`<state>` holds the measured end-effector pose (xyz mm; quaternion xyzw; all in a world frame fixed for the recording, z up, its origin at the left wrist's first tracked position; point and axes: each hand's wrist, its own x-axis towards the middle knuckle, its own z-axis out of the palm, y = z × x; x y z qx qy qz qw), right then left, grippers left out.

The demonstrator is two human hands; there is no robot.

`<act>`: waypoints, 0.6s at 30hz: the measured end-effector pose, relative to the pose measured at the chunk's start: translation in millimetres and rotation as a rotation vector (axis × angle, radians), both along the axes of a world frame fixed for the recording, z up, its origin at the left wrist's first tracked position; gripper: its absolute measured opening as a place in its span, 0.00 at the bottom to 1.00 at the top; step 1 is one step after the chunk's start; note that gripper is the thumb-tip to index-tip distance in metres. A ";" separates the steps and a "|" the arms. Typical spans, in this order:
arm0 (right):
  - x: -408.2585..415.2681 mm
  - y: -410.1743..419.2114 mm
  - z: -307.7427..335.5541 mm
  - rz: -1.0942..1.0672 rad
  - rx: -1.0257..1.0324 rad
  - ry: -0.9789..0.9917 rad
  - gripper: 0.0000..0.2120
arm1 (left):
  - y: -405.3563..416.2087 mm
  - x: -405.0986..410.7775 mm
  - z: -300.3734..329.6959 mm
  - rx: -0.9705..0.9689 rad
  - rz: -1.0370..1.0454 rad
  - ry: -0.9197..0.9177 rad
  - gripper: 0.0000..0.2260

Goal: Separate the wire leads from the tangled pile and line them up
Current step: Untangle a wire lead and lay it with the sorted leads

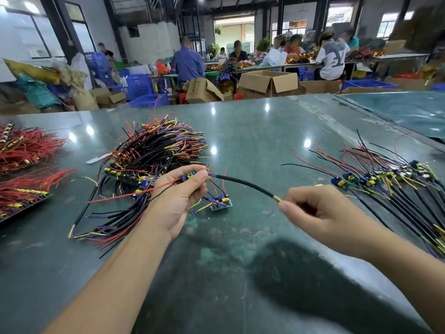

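A tangled pile of wire leads (156, 150) with small blue circuit boards lies left of centre on the green table (252, 131). My left hand (178, 198) pinches one small board (190, 175) at the pile's near edge. From that board a black sleeved lead (243, 184) arcs to the right. My right hand (320, 213) pinches the lead's yellow tip. One loose board with wires (220, 202) lies on the table between my hands. A row of separated leads (395, 186) lies side by side at the right.
Bundles of red wires (24, 150) on a dark tray occupy the far left. Beyond the table's far edge stand cardboard boxes (267, 83) and blue crates (139, 86). Several people work at benches in the background.
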<state>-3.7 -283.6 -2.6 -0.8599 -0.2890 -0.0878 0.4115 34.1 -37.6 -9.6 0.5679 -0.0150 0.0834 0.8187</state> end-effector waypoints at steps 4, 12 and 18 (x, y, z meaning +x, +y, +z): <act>1.5 -5.8 7.2 0.124 0.290 0.225 0.15 | -1.6 -1.1 -0.2 0.021 -0.074 0.112 0.04; 10.9 -26.2 2.4 0.475 0.585 0.673 0.17 | -1.9 -5.8 2.7 0.092 -0.189 0.206 0.02; 19.5 -45.6 5.7 0.495 0.375 0.807 0.15 | 3.5 -11.1 8.1 0.195 -0.357 0.200 0.03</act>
